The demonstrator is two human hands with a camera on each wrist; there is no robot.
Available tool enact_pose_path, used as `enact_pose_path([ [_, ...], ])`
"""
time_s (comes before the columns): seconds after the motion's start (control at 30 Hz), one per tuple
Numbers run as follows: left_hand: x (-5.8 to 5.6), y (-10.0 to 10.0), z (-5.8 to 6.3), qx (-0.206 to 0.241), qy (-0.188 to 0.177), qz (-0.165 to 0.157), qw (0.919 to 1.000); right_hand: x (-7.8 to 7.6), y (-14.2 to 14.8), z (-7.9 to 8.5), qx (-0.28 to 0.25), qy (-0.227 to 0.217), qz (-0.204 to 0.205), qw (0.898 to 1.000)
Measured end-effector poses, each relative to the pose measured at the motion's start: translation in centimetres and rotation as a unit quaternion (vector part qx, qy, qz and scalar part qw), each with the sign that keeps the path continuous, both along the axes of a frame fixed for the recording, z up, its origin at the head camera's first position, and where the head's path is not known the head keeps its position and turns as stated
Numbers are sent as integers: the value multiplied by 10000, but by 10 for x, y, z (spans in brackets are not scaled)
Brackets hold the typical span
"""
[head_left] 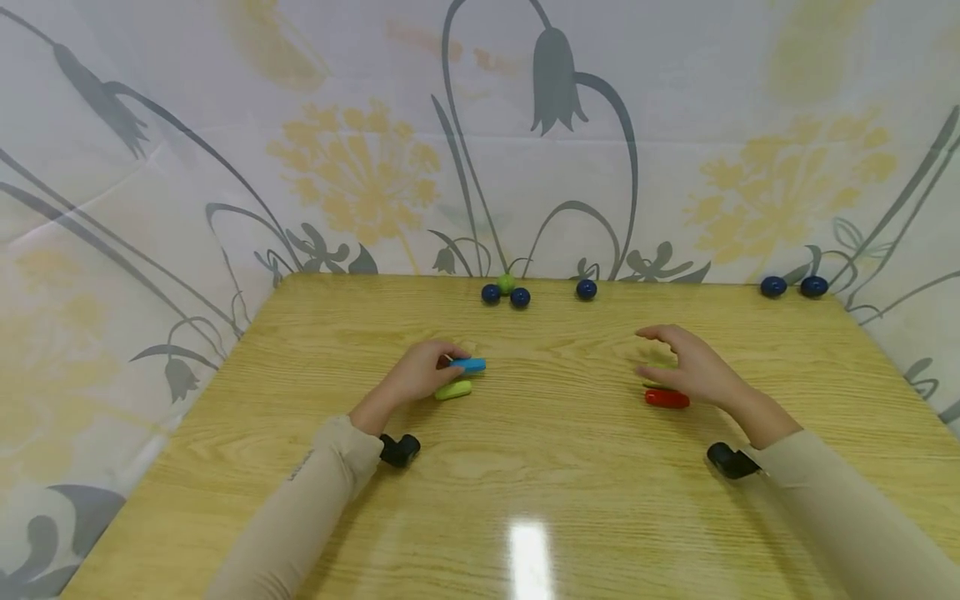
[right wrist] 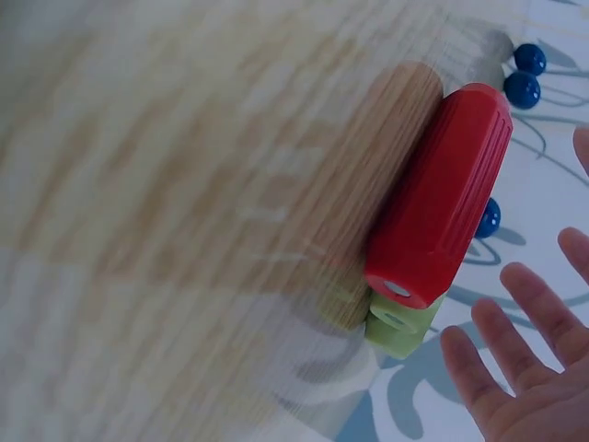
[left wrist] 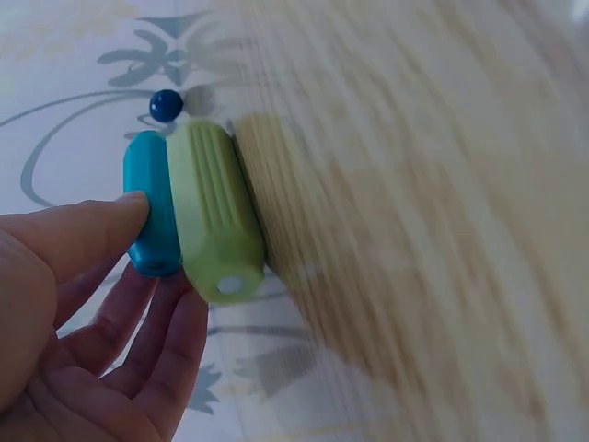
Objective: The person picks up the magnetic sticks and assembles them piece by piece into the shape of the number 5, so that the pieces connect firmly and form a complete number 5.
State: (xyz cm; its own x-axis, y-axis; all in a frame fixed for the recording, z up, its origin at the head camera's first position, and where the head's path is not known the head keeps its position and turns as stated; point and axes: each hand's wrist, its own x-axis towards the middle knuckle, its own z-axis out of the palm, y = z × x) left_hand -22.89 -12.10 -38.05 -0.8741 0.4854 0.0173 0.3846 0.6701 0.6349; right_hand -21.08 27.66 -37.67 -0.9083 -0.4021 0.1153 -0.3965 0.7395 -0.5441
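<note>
My left hand (head_left: 423,371) pinches a short blue ribbed piece (head_left: 470,365), thumb on its near side in the left wrist view and fingers behind. Right beside it lies a yellow-green ribbed piece (left wrist: 216,212) with a pale round spot on its end. My right hand (head_left: 697,367) holds nothing; its fingers are spread and relaxed in the right wrist view. Close to it, a red ribbed piece (right wrist: 442,193) lies on the table, and a green piece (right wrist: 402,327) shows partly from behind the red one.
Along the wooden table's (head_left: 540,450) back edge sit a green ball (head_left: 506,284) and several dark blue balls (head_left: 587,289), two of them at the far right. A flower-patterned cloth (head_left: 480,150) stands behind. Black wrist cameras (head_left: 401,451) hang under both sleeves.
</note>
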Motion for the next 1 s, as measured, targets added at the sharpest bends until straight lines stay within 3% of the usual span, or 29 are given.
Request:
enact_pose_path([
  [0.23,5,15,2,319,159,-260,9990,-5,-4,0,-47,22,36,10000],
  [0.57,18,39,1,518,6,-628,9967,-13,-10,-2,-75,57,77,9999],
  [0.73,24,51,-2,456,-227,-853,9951,-17,-13,0,-118,22,90,9999],
  [1.0,28,63,-5,233,-247,-1180,9924,-25,-17,0,-177,-93,73,9998],
])
